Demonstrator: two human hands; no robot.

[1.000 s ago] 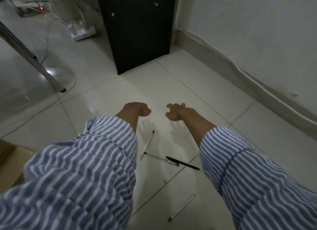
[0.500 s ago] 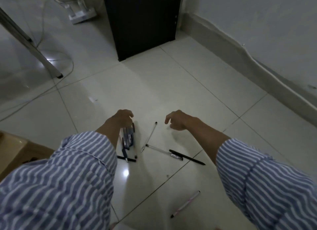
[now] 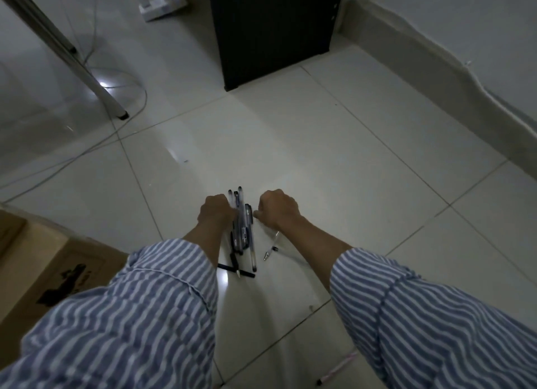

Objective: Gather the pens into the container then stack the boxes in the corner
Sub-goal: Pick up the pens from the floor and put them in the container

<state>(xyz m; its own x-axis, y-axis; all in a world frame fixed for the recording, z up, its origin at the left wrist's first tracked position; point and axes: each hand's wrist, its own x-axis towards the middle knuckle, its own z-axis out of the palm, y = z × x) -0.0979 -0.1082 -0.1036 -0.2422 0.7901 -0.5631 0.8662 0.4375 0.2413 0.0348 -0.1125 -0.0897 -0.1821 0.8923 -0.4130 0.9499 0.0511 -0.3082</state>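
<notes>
My left hand (image 3: pixel 216 211) is closed on a bundle of several pens (image 3: pixel 243 227), held low over the tiled floor with the tips pointing away from me. My right hand (image 3: pixel 277 208) is a closed fist right beside the bundle. A clear pen (image 3: pixel 271 244) runs from under that fist back toward me. A black pen (image 3: pixel 236 271) lies flat on the floor below the bundle. A pink pen (image 3: pixel 337 371) lies near the bottom edge by my right sleeve. A cardboard box (image 3: pixel 43 260) sits at the left. No pen container is in view.
A black cabinet (image 3: pixel 276 31) stands ahead against the wall, with the skirting board (image 3: pixel 436 69) running along the right. A slanted metal leg (image 3: pixel 96 80), loose cables (image 3: pixel 139 104) and a white power strip (image 3: pixel 161 3) occupy the far left floor.
Both hands came down and together. My left hand brought a bundle of pens into view and moved it right; my right fist closed over the clear pen's end.
</notes>
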